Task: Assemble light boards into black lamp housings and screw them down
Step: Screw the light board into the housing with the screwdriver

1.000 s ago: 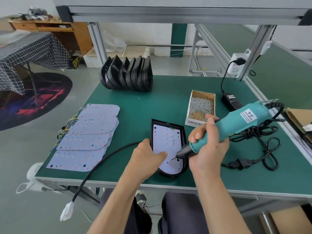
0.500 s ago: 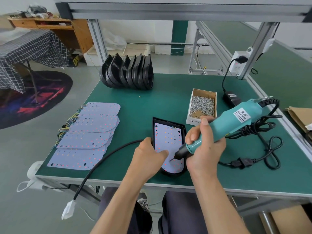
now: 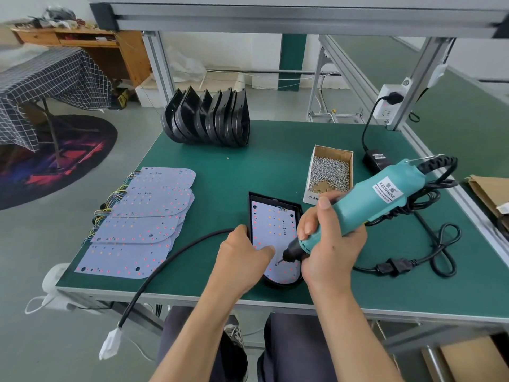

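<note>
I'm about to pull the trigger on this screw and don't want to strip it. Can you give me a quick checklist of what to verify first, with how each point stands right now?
1. Board seated in the housing: ok, it lies flat inside the rim.
2. Housing steadied: ok, the left hand holds its left edge, thumb on the board.
3. Driver gripped: ok, the right hand is wrapped round the barrel.
4. Bit on a screw: cannot tell, the tip meets the board but the screw is too small to see.
5. Bit square to the board: not ok, the driver leans well to the right.
6. Driver powered: cannot tell, a loose plug lies on the table.
</note>
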`<state>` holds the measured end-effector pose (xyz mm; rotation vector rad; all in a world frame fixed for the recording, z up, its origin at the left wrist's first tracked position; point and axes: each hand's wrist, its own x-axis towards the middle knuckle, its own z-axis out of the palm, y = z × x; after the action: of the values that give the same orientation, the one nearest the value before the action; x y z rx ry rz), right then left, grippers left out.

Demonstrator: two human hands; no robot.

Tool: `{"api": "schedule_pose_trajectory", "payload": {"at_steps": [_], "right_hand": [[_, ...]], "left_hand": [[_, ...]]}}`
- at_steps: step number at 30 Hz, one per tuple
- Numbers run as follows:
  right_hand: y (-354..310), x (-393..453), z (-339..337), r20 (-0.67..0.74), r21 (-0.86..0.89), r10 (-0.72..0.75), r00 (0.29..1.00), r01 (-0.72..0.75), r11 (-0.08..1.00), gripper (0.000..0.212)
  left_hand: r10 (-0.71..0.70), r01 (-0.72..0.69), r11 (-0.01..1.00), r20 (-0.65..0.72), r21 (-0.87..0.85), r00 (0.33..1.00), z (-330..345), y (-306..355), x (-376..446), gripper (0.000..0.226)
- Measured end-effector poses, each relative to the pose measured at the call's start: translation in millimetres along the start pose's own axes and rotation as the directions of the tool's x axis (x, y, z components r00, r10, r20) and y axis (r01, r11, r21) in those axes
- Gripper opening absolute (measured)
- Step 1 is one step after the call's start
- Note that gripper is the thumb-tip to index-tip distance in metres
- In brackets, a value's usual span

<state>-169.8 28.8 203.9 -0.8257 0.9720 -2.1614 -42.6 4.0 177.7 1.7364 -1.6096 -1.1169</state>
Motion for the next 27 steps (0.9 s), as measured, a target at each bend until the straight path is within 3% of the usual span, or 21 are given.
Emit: {"api": "schedule_pose_trajectory", "payload": {"at_steps": [27], "right_hand": [[-1.6, -7.3, 1.0, 0.054, 0.003, -0.001, 0.999, 0.001, 1.0, 0.013]], "left_hand": [[0.002, -0.002, 1.0, -0.018, 0.028, 1.0, 0.9, -0.3, -2.3, 0.024]]}}
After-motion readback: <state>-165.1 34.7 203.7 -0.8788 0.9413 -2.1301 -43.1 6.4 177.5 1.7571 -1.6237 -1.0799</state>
